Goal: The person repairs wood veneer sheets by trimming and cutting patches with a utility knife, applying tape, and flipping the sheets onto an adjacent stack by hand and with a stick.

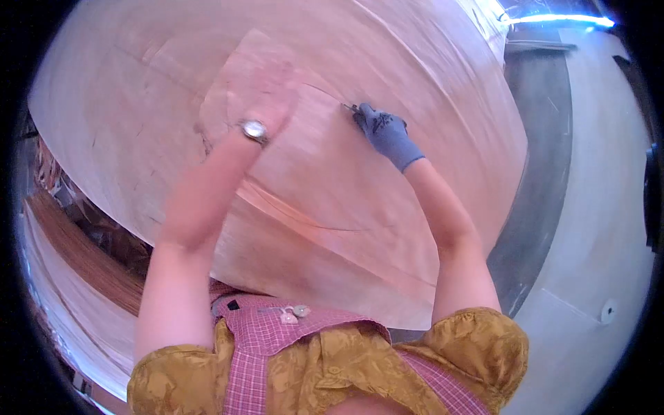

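A large, thin pinkish-brown sheet [366, 187] with creases and a few dark marks spreads in front of me. My left hand [266, 90] is bare, wears a round watch at the wrist, and is over a paler piece [232, 69] of the same material; motion blurs its fingers. To the right, my right hand [380, 128], in a blue-grey glove with dark fingertips, grips a small dark pointed tool whose tip lies near a curved line or edge in the sheet. The tool's exact kind cannot be made out.
At the lower left is a brown stack of thin layers [86, 252]. A dark grey strip [536, 138] and a pale floor [602, 207] with a small round fitting [608, 311] are on the right. Bright light [560, 19] shows at the upper right.
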`<state>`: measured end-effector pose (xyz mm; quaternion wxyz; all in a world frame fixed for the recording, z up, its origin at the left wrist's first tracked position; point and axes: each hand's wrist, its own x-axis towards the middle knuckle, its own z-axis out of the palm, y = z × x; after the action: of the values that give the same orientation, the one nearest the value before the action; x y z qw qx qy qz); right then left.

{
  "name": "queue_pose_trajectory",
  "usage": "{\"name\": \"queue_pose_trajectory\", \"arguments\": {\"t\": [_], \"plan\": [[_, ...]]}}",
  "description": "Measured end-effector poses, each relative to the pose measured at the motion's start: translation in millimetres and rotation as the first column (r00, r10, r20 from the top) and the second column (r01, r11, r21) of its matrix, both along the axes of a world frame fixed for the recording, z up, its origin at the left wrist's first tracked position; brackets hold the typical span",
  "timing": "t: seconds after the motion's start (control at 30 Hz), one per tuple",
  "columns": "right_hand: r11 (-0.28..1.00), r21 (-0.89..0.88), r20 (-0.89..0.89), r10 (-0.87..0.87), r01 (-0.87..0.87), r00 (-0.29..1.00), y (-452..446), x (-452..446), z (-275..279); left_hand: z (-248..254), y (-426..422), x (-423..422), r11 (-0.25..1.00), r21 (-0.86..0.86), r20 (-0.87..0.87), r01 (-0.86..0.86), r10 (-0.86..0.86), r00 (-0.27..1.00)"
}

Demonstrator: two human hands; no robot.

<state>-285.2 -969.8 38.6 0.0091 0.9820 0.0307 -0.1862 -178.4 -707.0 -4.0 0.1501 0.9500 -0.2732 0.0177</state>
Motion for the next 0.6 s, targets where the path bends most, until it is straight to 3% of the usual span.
{"name": "queue_pose_trajectory", "arguments": {"t": [0.07, 0.17, 0.37, 0.5, 0.57, 0.6], "plan": [[0.999, -0.042, -0.004, 0.017, -0.017, 1.000, -4, -4, -6, 16, -38, -39, 0.980, -0.021, -0.289, 0.199, -0.197, 0.937], [1.000, -0.022, 0.006, -0.022, 0.022, 1.000, -33, -49, -20, 54, -39, -43, 0.962, 0.197, -0.349, 0.187, -0.110, 0.931], [0.919, -0.062, -0.090, -0.393, 0.389, 0.915, -17, -182, -14, 2, -27, -33, 0.973, 0.142, -0.255, 0.182, -0.142, 0.957], [0.778, -0.042, -0.167, -0.625, 0.627, 0.763, 3, -254, 1, 15, -43, -38, 0.956, 0.217, -0.252, 0.197, -0.140, 0.958], [0.739, -0.047, -0.159, -0.669, 0.672, 0.726, 10, -294, -5, -26, -37, -23, 0.958, 0.140, -0.207, 0.251, -0.220, 0.953], [0.715, -0.044, -0.166, -0.694, 0.698, 0.701, 37, -304, -40, -47, -23, -20, 0.953, 0.165, -0.219, 0.252, -0.214, 0.952]]}}
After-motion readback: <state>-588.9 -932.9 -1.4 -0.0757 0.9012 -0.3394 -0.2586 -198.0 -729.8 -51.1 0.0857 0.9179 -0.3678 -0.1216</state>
